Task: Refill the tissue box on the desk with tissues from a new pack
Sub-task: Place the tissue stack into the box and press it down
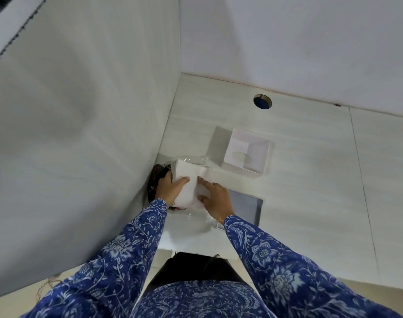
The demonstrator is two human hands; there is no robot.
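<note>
A white stack of tissues (188,180), partly in clear plastic wrap (193,159), is held above the desk near the left partition. My left hand (170,185) grips its left side, thumb on top. My right hand (215,199) holds its right side, fingers spread on the tissues. The white tissue box (247,152) lies beyond them on the desk with its open side up, and an oval slot shows inside it; it holds no tissues that I can see.
A grey flat panel (246,206) lies on the desk under my right wrist. A dark patterned object (155,180) sits against the left partition. A round cable hole (262,102) is near the back wall. Loose clear wrap (196,218) lies below the hands.
</note>
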